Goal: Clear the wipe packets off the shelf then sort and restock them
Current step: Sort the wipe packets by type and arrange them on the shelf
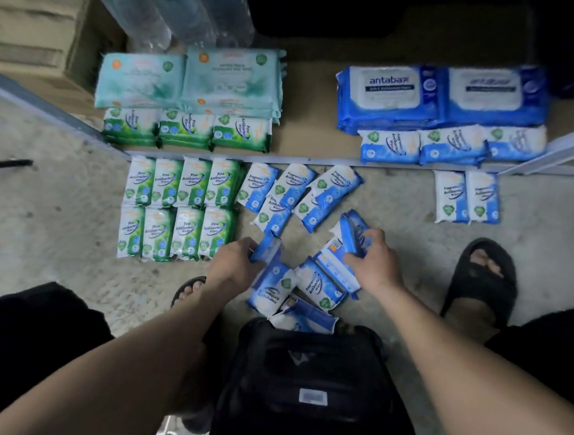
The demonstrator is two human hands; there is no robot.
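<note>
Wipe packets (320,283): loose blue pile on floor (54,233), lower centre, both hands in it.
Left hand (235,264) grips one blue packet (266,250); right hand (374,262) curls round a fanned stack (353,231). Risk: the stack may slip and scatter into green pine rows (180,209) just left, mixing sorts. Shelf (306,133), top of frame, holds teal packs (186,79), green packets (186,128), antabax packs (436,95), small blue packets (452,146); cardboard box (35,32) upper left, contents unseen.

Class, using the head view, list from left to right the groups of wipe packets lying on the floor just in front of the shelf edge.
Block of green Pine packets → scattered blue Fragrance Free packets → pair of blue packets side by side.
</note>
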